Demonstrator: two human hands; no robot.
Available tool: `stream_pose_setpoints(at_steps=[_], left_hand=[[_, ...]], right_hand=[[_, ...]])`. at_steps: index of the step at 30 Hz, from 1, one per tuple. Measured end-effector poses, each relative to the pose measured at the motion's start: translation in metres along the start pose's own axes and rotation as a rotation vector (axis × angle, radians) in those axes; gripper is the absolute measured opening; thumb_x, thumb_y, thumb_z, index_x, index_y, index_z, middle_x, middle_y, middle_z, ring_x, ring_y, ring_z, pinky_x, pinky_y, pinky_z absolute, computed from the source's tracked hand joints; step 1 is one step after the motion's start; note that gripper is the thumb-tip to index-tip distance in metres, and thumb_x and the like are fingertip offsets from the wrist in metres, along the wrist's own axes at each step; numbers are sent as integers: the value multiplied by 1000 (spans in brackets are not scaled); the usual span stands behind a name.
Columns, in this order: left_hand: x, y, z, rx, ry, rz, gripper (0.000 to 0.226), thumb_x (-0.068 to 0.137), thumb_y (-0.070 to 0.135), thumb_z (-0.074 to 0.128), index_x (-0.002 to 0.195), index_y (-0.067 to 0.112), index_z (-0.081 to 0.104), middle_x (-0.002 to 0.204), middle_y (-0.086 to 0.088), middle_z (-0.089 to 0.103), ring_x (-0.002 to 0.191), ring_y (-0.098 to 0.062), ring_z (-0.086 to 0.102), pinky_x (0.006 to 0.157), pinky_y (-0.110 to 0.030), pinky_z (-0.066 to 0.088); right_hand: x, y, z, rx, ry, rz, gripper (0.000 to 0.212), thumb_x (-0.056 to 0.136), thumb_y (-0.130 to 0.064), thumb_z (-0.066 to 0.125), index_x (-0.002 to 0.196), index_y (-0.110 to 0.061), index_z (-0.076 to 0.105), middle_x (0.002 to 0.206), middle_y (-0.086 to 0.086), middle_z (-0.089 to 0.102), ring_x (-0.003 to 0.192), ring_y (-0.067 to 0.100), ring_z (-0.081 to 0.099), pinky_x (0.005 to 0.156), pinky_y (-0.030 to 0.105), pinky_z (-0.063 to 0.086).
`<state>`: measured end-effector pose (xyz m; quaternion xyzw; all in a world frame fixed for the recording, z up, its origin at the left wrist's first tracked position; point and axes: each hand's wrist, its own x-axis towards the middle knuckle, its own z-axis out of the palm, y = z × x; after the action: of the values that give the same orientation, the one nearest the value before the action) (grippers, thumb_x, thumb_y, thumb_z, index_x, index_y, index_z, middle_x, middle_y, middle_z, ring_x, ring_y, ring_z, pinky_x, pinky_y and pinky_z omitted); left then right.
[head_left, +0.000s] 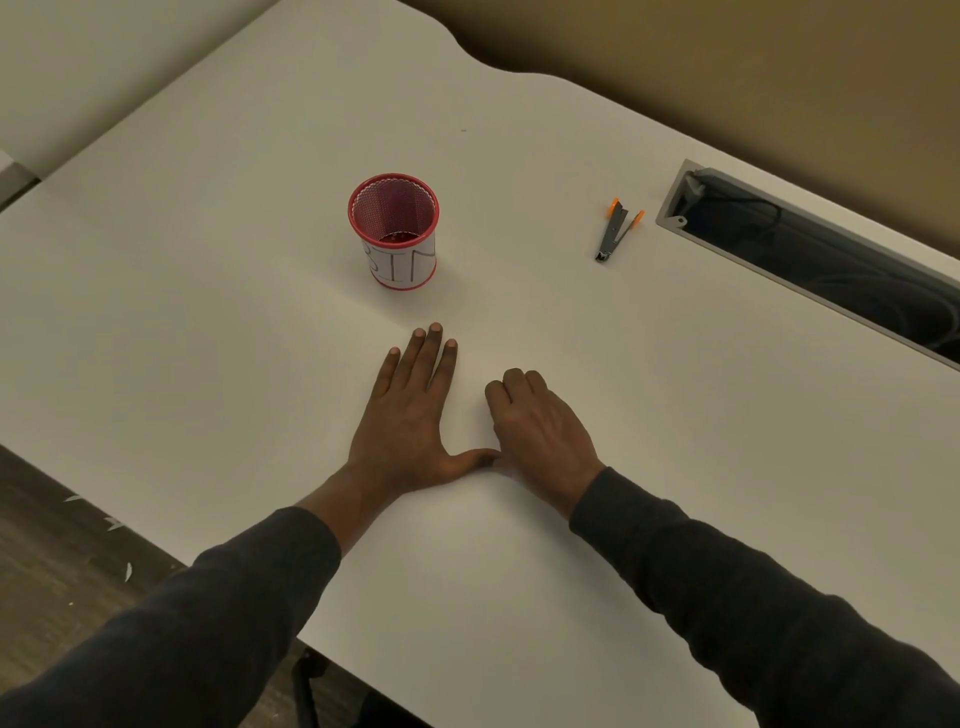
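Note:
My left hand (410, 415) lies flat on the white table (208, 322), fingers straight and pointing away from me, thumb stretched toward the right hand. My right hand (540, 426) rests on the table beside it with its fingers curled under; it holds nothing that I can see. The two thumbs touch or nearly touch. A red mesh cup (395, 231) with a white paper label stands upright a little beyond my left fingertips; it looks empty. A grey stapler with orange ends (617, 231) lies further right, beyond my right hand.
A long open cable slot (810, 260) with dark cables inside runs along the table's right side. A tan wall lies behind it. Dark floor with small white scraps (111, 525) shows past the table's near-left edge.

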<state>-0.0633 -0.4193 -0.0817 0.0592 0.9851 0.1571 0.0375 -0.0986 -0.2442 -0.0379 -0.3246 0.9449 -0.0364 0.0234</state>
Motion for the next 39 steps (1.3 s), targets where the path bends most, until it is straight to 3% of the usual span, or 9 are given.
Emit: stream_pose_setpoints(at_steps=[4, 6, 11, 18, 24, 27, 31, 34, 39], left_hand=[[-1, 2, -3, 0, -6, -3, 140, 66, 106, 23, 166, 9, 3, 174, -11, -7, 162, -26, -8, 132, -51, 8], [0, 3, -4, 2, -17, -14, 142, 65, 107, 25, 166, 10, 0, 174, -10, -10, 161, -26, -11, 132, -50, 6], [0, 3, -4, 3, -29, -18, 141, 65, 107, 25, 166, 12, -3, 174, -9, -14, 161, -25, -14, 132, -49, 3], [-1, 3, -3, -27, -34, -19, 141, 65, 107, 28, 165, 13, -4, 173, -7, -17, 160, -23, -17, 132, -49, 3], [0, 3, -8, -48, -65, -40, 140, 65, 107, 31, 163, 17, -16, 170, -2, -29, 157, -20, -27, 131, -46, -6], [1, 4, -10, -44, -101, -56, 139, 67, 106, 30, 160, 19, -25, 165, 1, -39, 154, -19, -35, 131, -45, -10], [0, 5, -11, -53, -113, -61, 139, 68, 105, 34, 159, 20, -28, 163, 2, -43, 152, -19, -38, 131, -45, -10], [1, 5, -11, -54, -114, -57, 138, 68, 104, 35, 159, 20, -28, 163, 3, -43, 152, -18, -39, 131, -44, -10], [0, 5, -10, -66, -125, -60, 138, 69, 103, 36, 159, 22, -29, 163, 3, -44, 152, -19, -39, 131, -45, -10]], right_hand=[[2, 7, -6, 383, 53, 250, 6, 92, -14, 60, 95, -12, 65, 87, 0, 61, 73, 13, 51, 61, 18, 37], [2, 10, -15, 771, 35, 504, 6, 93, -17, 61, 92, -18, 67, 85, -7, 66, 75, 9, 60, 65, 10, 45], [-3, 14, -32, 1661, -30, 883, 12, 94, -13, 63, 99, -8, 73, 85, 7, 72, 78, 18, 66, 76, 26, 56], [15, 15, -53, 1948, -19, 940, 13, 93, -4, 63, 102, 0, 71, 83, 11, 71, 73, 17, 66, 72, 24, 59], [85, 15, -102, 1947, 15, 715, 11, 92, -5, 64, 100, -1, 70, 81, 8, 71, 72, 15, 67, 72, 24, 59], [135, 10, -120, 1790, 19, 558, 11, 91, -5, 65, 100, 1, 70, 81, 9, 70, 73, 17, 65, 72, 24, 58], [191, -1, -122, 1156, 20, 390, 12, 90, -12, 67, 94, -3, 74, 83, 9, 71, 72, 15, 65, 68, 26, 57], [219, -9, -115, 542, -89, 199, 21, 92, -20, 63, 105, -7, 74, 99, 7, 71, 92, 18, 65, 76, 27, 55], [237, -20, -105, 229, -124, 73, 20, 91, -14, 60, 108, -6, 68, 107, 14, 67, 82, 23, 56, 65, 27, 42]])
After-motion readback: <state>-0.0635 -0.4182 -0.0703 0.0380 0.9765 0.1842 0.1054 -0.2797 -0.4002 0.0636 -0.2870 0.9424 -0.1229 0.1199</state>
